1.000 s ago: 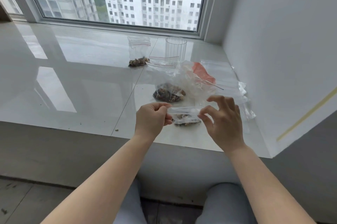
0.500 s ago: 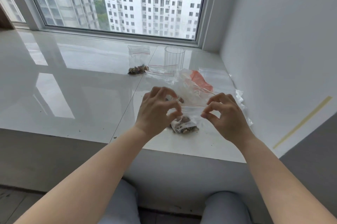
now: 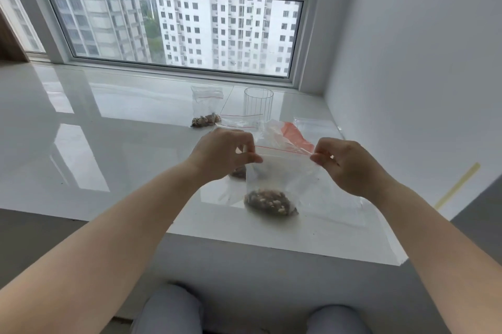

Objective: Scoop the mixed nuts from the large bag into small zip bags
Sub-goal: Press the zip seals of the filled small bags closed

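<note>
The left hand (image 3: 221, 155) covers most of the large bag's nuts (image 3: 239, 172); only a dark edge shows. The knees (image 3: 169, 309) are cut off by the bottom edge. The nuts in the far small bag (image 3: 203, 119) are too small to tell apart.

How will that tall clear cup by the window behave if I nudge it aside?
The clear cup stands upright and looks empty and thin-walled, so probably light. On the glossy sill it would likely slide easily; a push near its rim might tip it.

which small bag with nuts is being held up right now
The near zip bag, pinched at its red strip by the left hand and right hand. The far bag stands alone near the window.
</note>
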